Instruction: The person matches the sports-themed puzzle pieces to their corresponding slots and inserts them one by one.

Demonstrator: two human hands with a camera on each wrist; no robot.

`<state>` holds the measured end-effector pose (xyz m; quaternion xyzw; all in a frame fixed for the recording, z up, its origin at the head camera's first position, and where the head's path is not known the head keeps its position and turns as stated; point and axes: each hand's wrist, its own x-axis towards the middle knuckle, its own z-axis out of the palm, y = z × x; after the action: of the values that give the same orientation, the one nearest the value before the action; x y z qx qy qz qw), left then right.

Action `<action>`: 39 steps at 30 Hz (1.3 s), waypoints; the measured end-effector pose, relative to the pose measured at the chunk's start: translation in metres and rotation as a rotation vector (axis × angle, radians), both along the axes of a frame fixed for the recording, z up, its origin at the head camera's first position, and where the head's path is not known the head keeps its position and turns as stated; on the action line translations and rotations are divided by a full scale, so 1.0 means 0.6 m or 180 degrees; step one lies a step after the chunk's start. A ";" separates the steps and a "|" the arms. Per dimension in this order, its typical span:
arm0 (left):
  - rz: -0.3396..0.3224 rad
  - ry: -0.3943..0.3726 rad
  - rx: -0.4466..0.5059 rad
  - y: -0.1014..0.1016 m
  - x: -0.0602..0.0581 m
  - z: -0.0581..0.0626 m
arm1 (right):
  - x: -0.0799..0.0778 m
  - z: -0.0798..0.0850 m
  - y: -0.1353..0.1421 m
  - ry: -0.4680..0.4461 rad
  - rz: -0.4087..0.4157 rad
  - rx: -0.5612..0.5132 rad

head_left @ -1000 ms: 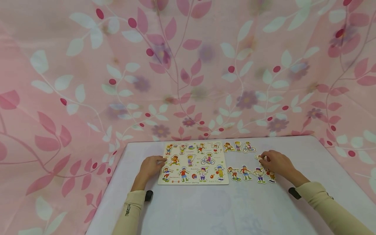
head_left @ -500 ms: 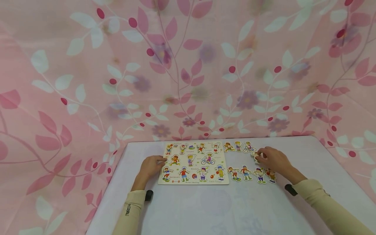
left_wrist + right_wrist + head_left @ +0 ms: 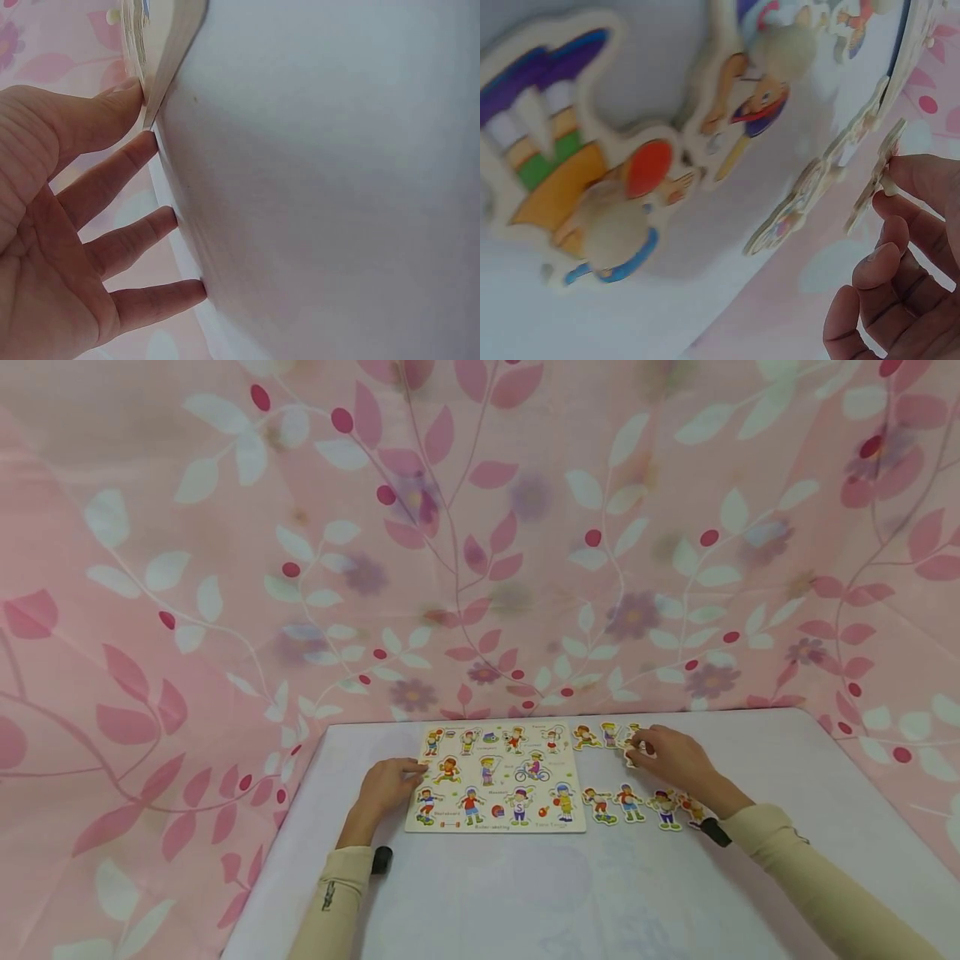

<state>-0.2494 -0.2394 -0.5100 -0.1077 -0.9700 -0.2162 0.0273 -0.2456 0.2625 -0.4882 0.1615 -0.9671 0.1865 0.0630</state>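
Observation:
My left hand (image 3: pixel 390 789) rests at the left edge of the wooden puzzle board (image 3: pixel 495 821), printed with children playing sports. In the left wrist view its thumb touches the board (image 3: pixel 174 56) near a corner, and the other fingers reach out fairly straight, tips down at the table. My right hand (image 3: pixel 678 762) pinches a figure-shaped puzzle piece (image 3: pixel 876 176) between thumb and index finger, above the table right of the board. It hangs near the bicycle piece, which the hand partly covers. The held piece's picture is too small to make out.
Beside the board, a runner piece (image 3: pixel 586 737) and a golfer piece (image 3: pixel 609 734) lie in the back row. The front row has a skateboarder piece (image 3: pixel 600 806), a roller-skater piece (image 3: pixel 631 802), a baseball piece (image 3: pixel 665 811) and a table-tennis piece (image 3: pixel 585 217). Floral cloth (image 3: pixel 480 568) hangs behind.
My right hand has moved left with the puzzle piece, from above the front row's right end towards the bicycle piece at the back. The left hand stays at the board's edge.

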 end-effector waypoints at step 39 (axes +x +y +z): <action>0.0014 -0.0054 0.0047 -0.004 -0.003 -0.006 | -0.090 -0.005 -0.164 0.0027 0.0417 -0.0075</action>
<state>-0.2515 -0.2418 -0.5135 -0.1035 -0.9688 -0.2243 0.0204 -0.2997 0.1643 -0.4913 0.2244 -0.9519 0.2009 0.0566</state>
